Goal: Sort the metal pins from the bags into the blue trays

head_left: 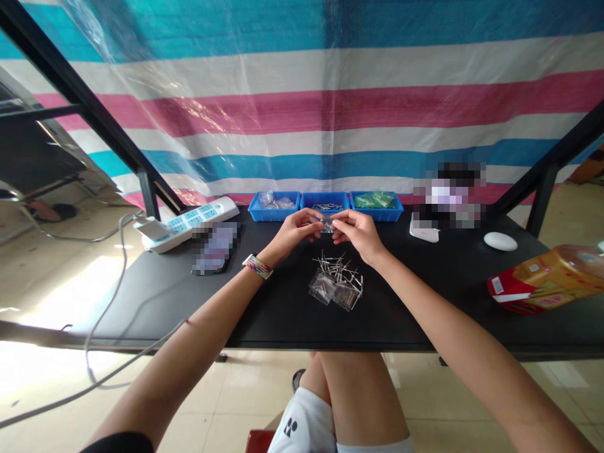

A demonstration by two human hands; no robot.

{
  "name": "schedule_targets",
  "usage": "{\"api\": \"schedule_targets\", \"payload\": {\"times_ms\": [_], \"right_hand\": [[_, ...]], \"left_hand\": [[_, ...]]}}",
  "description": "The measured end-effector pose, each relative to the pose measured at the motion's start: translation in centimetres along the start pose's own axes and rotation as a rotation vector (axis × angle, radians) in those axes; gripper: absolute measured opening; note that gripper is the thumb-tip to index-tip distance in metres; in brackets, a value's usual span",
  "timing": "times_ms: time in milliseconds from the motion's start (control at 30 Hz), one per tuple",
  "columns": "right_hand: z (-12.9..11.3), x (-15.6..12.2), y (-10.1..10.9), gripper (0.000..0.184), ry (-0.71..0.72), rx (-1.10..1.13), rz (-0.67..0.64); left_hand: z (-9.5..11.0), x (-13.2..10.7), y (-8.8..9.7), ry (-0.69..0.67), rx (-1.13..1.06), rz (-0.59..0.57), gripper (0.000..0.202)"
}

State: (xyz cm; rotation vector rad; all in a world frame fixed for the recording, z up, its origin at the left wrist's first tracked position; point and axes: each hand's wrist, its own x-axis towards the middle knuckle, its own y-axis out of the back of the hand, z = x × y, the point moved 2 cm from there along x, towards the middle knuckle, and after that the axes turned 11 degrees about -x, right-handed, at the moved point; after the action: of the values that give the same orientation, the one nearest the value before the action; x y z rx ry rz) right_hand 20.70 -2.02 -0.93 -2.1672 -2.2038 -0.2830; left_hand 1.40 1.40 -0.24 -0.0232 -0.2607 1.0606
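Note:
Between my two hands is a small clear plastic bag [327,224], pinched from both sides in front of the blue bins. My left hand [298,230], with a patterned band on its wrist, grips the bag's left side. On its right side the fingers of my right hand [357,231] are closed. What lies inside the bag is too small to make out. Below the hands a loose pile of thin metal pins [338,269] rests on the black table. Two small filled clear bags [323,288] lie at the pile's near edge.
Three blue bins stand at the back: clear bags in the left bin [274,217], metal pieces in the middle bin [306,201], green packets in the right bin [377,217]. A power strip [198,220] and phone [216,248] sit left; a mouse [500,241] and large bottle [542,280] right.

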Motion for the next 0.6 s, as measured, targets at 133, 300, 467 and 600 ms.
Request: {"api": "schedule_targets", "payload": {"times_ms": [133,300,467,600], "right_hand": [[-0.1,-0.1,0.0,0.042,-0.017,0.011,-0.021],[-0.1,0.0,0.7,0.033,-0.016,-0.185,-0.032],[-0.4,0.1,1.4,0.013,0.127,-0.591,-0.204],[-0.6,-0.4,1.0,0.009,0.197,-0.711,-0.322]], "left_hand": [[-0.3,0.1,0.2,-0.002,-0.011,-0.001,0.036],[-0.6,1.0,2.5,-0.11,-0.071,0.287,0.034],[-0.1,1.5,5.7,-0.224,-0.085,0.692,0.031],[0.1,1.5,7.0,-0.219,-0.141,0.797,0.035]]}}
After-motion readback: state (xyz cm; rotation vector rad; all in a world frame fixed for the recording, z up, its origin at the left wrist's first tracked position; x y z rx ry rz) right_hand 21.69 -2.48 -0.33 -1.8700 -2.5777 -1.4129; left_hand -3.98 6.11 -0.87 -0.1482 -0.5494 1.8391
